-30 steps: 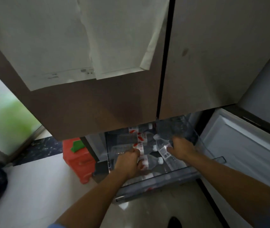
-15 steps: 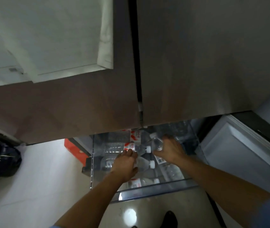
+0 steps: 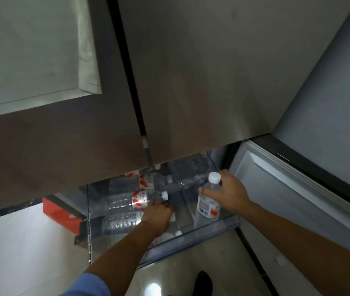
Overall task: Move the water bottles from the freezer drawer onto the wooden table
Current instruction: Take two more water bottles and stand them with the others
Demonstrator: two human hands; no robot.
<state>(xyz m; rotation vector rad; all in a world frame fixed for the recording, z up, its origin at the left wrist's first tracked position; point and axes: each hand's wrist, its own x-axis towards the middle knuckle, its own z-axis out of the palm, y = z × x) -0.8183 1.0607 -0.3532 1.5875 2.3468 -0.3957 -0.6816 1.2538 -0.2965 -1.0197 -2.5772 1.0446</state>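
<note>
Since half a second ago my right hand [image 3: 227, 194] has tipped its bottle [image 3: 207, 205] up out of the pile. It lay slanted among the others then. Now it stands close to upright at the right end of the drawer [image 3: 212, 229], long axis near vertical, white cap on top and leaning a little toward me. My fingers are wrapped round its shoulder just under the cap. Its base sits low behind the clear front wall, and I cannot tell whether it rests on the drawer floor or already hangs free.

My left hand [image 3: 157, 216] has stayed down on the front bottle [image 3: 120, 223], knuckles up, fingers curled over the neck end so that only a bit of cap peeks out beside them. That one lies on its side, long axis running left to right, cap to the right. The middle bottle [image 3: 127, 201] and back bottle [image 3: 148, 180] lie the same way, caps pointing right toward the drawer's middle.

So I judge the first bottle as good as freed, needing only a straight lift over the wall. The left one must first be swung up by its neck. All the bottles I can see are in the drawer, and the worktop is out of view
</note>
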